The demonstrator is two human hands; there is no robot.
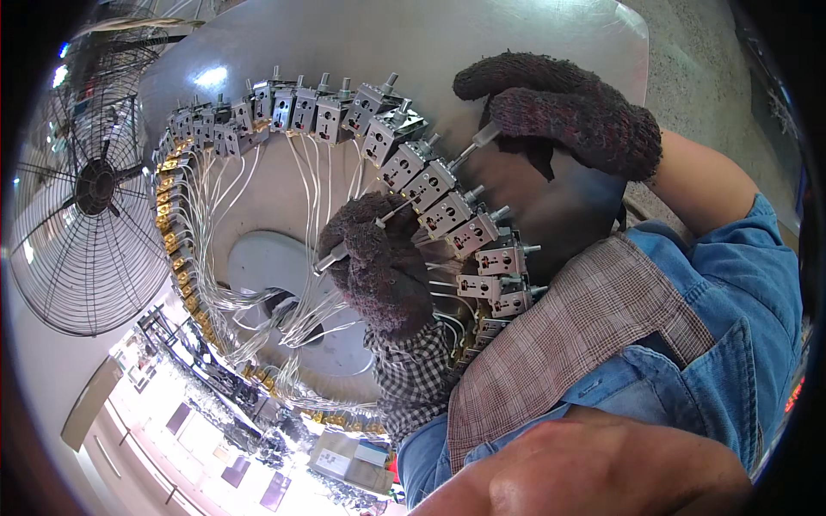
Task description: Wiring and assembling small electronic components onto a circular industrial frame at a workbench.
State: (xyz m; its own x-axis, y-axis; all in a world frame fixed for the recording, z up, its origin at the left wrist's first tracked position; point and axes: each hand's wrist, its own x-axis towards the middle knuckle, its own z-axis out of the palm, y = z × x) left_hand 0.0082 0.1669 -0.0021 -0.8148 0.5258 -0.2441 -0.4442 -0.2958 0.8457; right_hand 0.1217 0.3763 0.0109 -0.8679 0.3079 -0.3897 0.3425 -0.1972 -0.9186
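Grey metal worktop (533, 34); silver box-shaped units (329, 120) ringed left of centre. Dark-gloved right hand (581, 116) grips pale-handled driver (487, 134), left hand (379, 267) clasps slim silver rod (332, 259). If tilted, driver could slip.

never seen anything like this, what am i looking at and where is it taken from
No robot here: a person in dark knitted gloves. The single picture, bent by a fisheye lens, comes from a camera on their head. At the shiny metal table, many small silver boxes form a curve, white wires gathered inside. The left hand is inside the curve, a bit of metal beside it; the right hand is outside, its fingers at a slim pale piece near one box. What these pieces are, or whether they're held, I can't tell.
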